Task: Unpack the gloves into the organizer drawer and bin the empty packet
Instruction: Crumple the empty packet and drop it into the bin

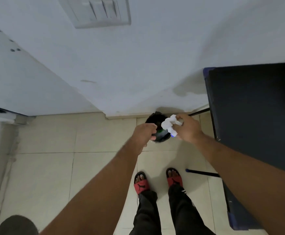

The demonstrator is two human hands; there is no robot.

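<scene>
A small black bin (155, 118) with a dark liner stands on the tiled floor against the white wall. My right hand (187, 128) is closed around a crumpled white packet (169, 124) with a small blue mark, and holds it over the bin's right rim. My left hand (144, 135) grips the bin's left rim or its liner, fingers curled over the edge. The bin's inside looks dark, with a bit of green showing. No gloves or organizer drawer are in view.
A dark table (253, 112) with black legs stands close on the right, beside the bin. My feet in red slippers (158, 182) stand just behind the bin. A white door or cabinet (11, 82) runs along the left. A switch plate (96, 11) is on the wall.
</scene>
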